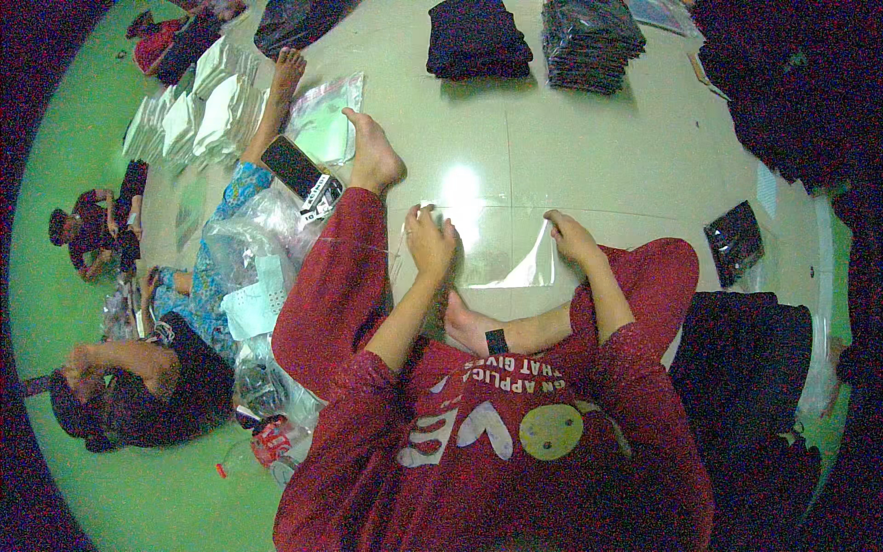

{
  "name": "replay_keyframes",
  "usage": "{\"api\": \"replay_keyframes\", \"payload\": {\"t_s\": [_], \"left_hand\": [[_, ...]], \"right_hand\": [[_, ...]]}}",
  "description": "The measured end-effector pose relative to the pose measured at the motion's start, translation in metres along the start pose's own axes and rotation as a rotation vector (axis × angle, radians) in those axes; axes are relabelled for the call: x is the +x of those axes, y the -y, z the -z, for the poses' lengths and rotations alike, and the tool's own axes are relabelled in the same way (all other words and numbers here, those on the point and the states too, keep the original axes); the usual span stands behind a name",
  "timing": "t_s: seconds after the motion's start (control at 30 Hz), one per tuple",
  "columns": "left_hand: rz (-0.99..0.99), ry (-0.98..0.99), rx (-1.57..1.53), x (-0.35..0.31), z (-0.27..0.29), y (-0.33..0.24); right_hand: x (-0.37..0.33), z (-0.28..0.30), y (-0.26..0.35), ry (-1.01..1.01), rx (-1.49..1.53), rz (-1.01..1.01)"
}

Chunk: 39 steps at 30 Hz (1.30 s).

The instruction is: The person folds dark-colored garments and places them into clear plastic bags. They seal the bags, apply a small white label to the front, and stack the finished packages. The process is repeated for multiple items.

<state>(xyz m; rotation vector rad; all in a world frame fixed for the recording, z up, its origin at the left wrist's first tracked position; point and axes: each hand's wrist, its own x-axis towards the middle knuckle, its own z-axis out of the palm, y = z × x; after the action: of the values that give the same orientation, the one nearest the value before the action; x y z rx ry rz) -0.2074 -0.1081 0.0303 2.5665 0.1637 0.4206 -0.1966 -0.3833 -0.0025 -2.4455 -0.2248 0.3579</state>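
A clear plastic bag [501, 262] is spread between my hands, above the pale tiled floor and in front of my crossed leg. My right hand [574, 241] pinches its upper right corner between thumb and fingers. On the other side, my left hand [430, 244] is closed at the bag's left edge, fingertips near the top. A shine runs along the bag's lower right part. No contents can be made out inside it. Beside my bent left knee lies a phone [294, 166] with a dark screen, next to a small black-and-white label [321, 195].
Stacked dark folded cloth [476, 41] and a pile of bagged dark items [593, 46] stand ahead. One dark bagged packet [734, 242] lies to the right, near black cloth [745, 354]. White piles [216, 101], crumpled plastic [253, 239] and other people [147, 377] are left.
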Motion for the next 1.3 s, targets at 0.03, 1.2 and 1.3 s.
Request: {"api": "replay_keyframes", "payload": {"t_s": [0.03,1.2,1.3], "left_hand": [[0.110,0.033,-0.014,0.002,0.005,0.005],[0.279,0.546,-1.078,-0.033,0.031,-0.090],[0.267,0.512,-1.048,-0.037,0.040,-0.089]], "right_hand": [[0.000,0.000,0.001,-0.004,-0.007,0.002],[-0.054,0.067,0.114,0.053,0.411,0.285],[-0.052,0.047,0.136,0.058,0.284,0.419]]}}
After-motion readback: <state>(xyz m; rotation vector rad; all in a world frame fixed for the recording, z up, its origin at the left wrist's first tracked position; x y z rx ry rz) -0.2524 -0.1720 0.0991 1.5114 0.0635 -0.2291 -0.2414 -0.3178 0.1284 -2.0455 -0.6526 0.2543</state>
